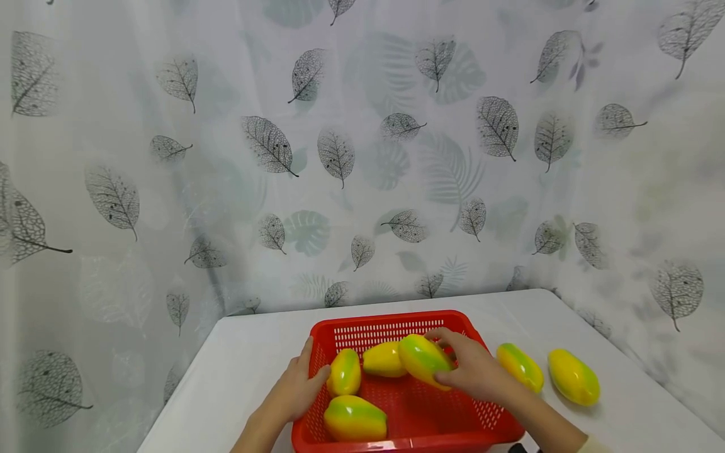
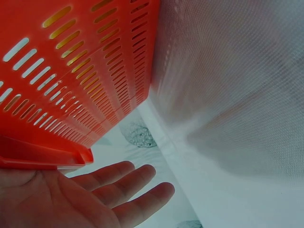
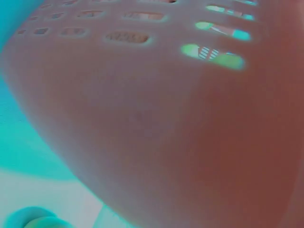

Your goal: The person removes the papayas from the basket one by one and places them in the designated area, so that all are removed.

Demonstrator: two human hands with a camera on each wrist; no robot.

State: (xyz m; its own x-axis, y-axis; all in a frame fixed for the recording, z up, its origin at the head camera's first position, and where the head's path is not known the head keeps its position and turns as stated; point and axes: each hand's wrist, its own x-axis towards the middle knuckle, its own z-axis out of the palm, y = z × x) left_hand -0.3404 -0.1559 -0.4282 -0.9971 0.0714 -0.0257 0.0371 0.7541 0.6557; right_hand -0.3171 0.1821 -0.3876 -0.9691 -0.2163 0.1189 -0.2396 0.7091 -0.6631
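A red plastic basket (image 1: 416,443) with slotted walls stands on the table. My right hand (image 1: 472,368) grips a yellow-green papaya (image 1: 421,357) above its right half, thumb and fingers on either side of the fruit. Inside lie three more: one papaya by the left wall (image 1: 344,372), one in the near left corner (image 1: 355,418) and one toward the back (image 1: 384,359), partly overlapped by the held fruit. Against the basket's left rim rests my left hand (image 1: 297,385), its thumb over the edge. In the left wrist view its fingers (image 2: 128,185) extend straight past the rim.
Two more papayas lie on the white table (image 1: 243,352) right of the basket, one nearer (image 1: 520,367) and one farther right (image 1: 573,376). A leaf-patterned curtain (image 1: 362,189) hangs behind and beside the table. The basket wall (image 3: 142,133) fills the blurred right wrist view.
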